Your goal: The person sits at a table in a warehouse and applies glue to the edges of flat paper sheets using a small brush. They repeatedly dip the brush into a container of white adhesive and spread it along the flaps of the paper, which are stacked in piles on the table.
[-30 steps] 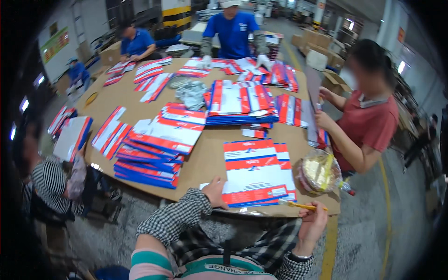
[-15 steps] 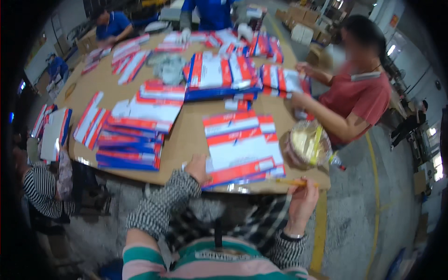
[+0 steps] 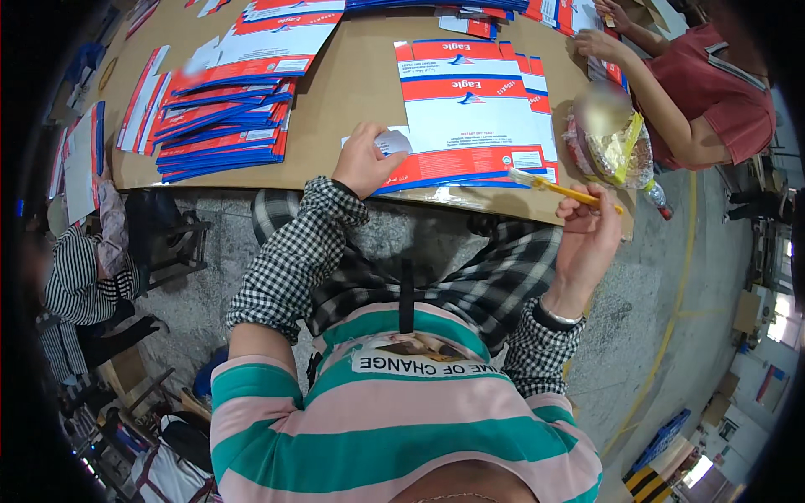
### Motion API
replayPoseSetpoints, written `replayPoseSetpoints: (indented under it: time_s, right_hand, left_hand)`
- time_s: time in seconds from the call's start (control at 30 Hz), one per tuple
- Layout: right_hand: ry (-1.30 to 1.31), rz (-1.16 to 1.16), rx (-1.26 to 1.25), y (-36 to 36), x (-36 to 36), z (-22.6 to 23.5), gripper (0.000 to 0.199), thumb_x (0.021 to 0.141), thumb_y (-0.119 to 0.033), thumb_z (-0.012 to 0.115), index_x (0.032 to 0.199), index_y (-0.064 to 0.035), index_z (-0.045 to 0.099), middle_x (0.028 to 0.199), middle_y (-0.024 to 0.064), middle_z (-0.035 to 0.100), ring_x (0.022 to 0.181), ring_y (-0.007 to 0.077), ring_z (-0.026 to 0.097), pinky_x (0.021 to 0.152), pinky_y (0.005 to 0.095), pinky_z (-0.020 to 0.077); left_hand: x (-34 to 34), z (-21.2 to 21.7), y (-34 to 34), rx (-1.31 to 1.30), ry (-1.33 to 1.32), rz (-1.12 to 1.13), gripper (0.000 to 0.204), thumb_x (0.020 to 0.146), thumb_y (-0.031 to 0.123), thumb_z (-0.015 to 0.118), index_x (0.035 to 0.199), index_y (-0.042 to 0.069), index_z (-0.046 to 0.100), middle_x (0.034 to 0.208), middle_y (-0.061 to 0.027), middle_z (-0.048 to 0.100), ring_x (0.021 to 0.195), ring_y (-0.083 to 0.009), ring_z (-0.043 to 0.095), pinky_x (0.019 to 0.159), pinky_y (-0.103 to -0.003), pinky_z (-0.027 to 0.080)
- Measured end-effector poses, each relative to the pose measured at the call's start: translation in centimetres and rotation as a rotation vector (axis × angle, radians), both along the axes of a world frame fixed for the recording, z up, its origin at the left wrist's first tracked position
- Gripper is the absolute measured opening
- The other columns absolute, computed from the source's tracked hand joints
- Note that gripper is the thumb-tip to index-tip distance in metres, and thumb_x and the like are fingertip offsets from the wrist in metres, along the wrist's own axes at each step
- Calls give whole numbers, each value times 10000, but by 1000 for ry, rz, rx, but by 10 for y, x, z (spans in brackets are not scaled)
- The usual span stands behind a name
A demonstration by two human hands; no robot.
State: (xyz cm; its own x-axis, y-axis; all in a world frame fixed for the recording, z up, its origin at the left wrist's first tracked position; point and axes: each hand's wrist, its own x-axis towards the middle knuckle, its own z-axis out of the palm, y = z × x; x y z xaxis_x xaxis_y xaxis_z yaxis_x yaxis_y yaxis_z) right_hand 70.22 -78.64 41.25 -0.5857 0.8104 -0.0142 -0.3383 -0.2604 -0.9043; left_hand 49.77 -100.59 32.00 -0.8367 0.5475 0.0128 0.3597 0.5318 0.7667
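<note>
In front of me lies a flat red, white and blue carton blank (image 3: 470, 117) at the table's near edge, with more blanks partly showing under it. My left hand (image 3: 367, 161) is closed, thumb and fingers on a small pale piece (image 3: 392, 142) at the blank's left edge. Whether that piece is a flap or loose paper, I cannot tell. My right hand (image 3: 587, 230) grips the yellow handle of a flat brush (image 3: 566, 192). Its pale bristles point left, over the blank's lower right corner.
Left of the blank rises a stack of folded cartons (image 3: 222, 134). A plastic-lined tub of pale stuff (image 3: 616, 147) stands right, a small bottle (image 3: 658, 201) beside it. A person in a red shirt (image 3: 713, 92) handles cartons at the right; another sits at the left.
My view has tilted down, so the table sits higher in the picture. The pale piece now shows at my left hand. The brush stays in my right hand.
</note>
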Motion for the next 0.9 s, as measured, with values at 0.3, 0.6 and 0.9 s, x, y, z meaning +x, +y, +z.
replayPoseSetpoints:
  time_s: [0.3, 0.6, 0.9]
  right_hand:
    - [-22, 163, -111, -17, -55, -28, 199, 940, -159, 459, 990, 25, 517, 867, 162, 600, 701, 227, 617, 623, 319, 506]
    - [-59, 333, -223, -38, -110, -69, 163, 943, -128, 445, 969, 20, 508, 900, 175, 597, 723, 232, 621, 676, 326, 525]
    - [-143, 432, -246, -37, -122, -87, 156, 941, -122, 439, 939, 19, 504, 895, 186, 600, 702, 222, 623, 663, 323, 525]
  left_hand:
    - [9, -31, 14, 438, 58, 353, 90, 795, 41, 613, 754, -29, 575, 753, -74, 550, 586, -102, 519, 542, -233, 430]
    - [11, -38, 4, 571, 54, 322, 41, 762, -58, 553, 786, -25, 556, 826, -60, 568, 690, -94, 539, 593, -214, 442]
    - [13, -33, 4, 586, -31, 346, 81, 750, -91, 533, 806, -39, 561, 890, -93, 580, 730, -117, 555, 638, -215, 455]
